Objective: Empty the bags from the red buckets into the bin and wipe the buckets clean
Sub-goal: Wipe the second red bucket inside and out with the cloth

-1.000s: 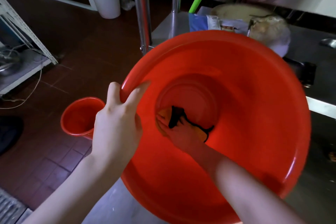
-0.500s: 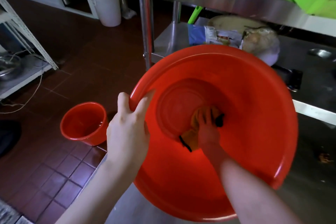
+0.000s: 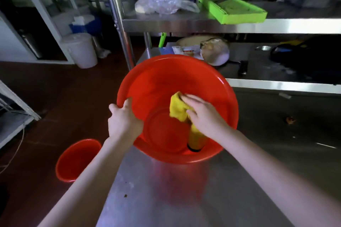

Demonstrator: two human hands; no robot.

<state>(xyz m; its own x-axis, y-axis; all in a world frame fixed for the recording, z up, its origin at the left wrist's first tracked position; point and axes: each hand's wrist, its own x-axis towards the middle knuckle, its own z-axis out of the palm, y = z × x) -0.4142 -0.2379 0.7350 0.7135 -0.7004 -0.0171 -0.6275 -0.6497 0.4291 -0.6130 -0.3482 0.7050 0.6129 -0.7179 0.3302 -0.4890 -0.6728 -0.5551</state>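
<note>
Large red bucket [image 3: 212, 86] stands tilted on the steel counter [image 3: 184, 199], mouth toward the camera, its left rim past the counter's left edge. Left hand [image 3: 123, 121]: grip clamped on the left rim, thumb outside. Right hand [image 3: 204, 116]: grip apart, fingers flat, pressing a yellow cloth [image 3: 178, 108] against the inner wall. Open counter lies right of and before the bucket. A smaller red bucket [image 3: 73, 162] stands on the floor [image 3: 73, 97] beside the counter's edge. A white lidded bin [image 3: 81, 51] stands well apart, rear left.
</note>
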